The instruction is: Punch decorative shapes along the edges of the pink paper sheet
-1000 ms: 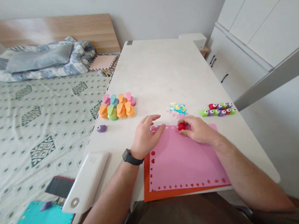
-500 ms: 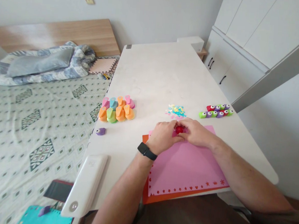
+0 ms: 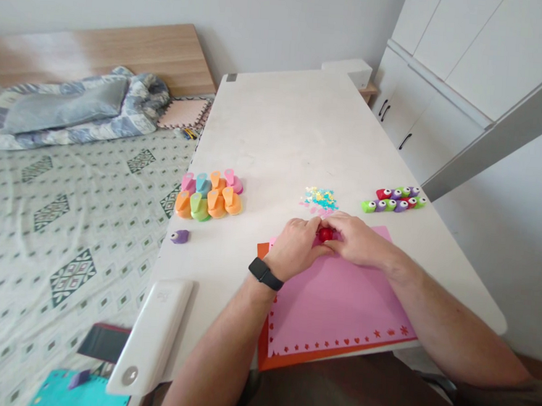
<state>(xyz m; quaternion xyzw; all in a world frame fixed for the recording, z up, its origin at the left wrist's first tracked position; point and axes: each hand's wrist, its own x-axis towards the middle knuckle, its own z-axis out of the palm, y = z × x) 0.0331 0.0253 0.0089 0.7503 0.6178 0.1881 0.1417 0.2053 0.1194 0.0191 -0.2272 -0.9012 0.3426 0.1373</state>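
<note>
A small red paper punch [image 3: 326, 234] sits at the far edge of a pink sheet [image 3: 343, 301], partly covered by fingers. My right hand [image 3: 359, 240] is closed round it from the right. From the left, my left hand [image 3: 296, 245] presses against it, fingertips and thumb meeting the other hand's. Under the pink sheet lies an orange sheet [image 3: 264, 351], showing along the left and near sides. Cut-out hearts, stars and flowers run along the pink sheet's near and left edges. Just beyond my hands is a pile of tiny paper shapes [image 3: 321, 198].
Several large coloured punches [image 3: 216, 203] stand at the left, with a purple punch [image 3: 181, 236] nearer. Small eyed punches [image 3: 391, 205] line up at the right. A long white device [image 3: 153, 334] lies by the table's left edge, near a teal sheet [image 3: 104, 395] beyond it.
My left hand, earlier open over the sheet's far left corner, has moved right to the red punch. Over the last half second both hands have stayed there; the view tilted slightly.
</note>
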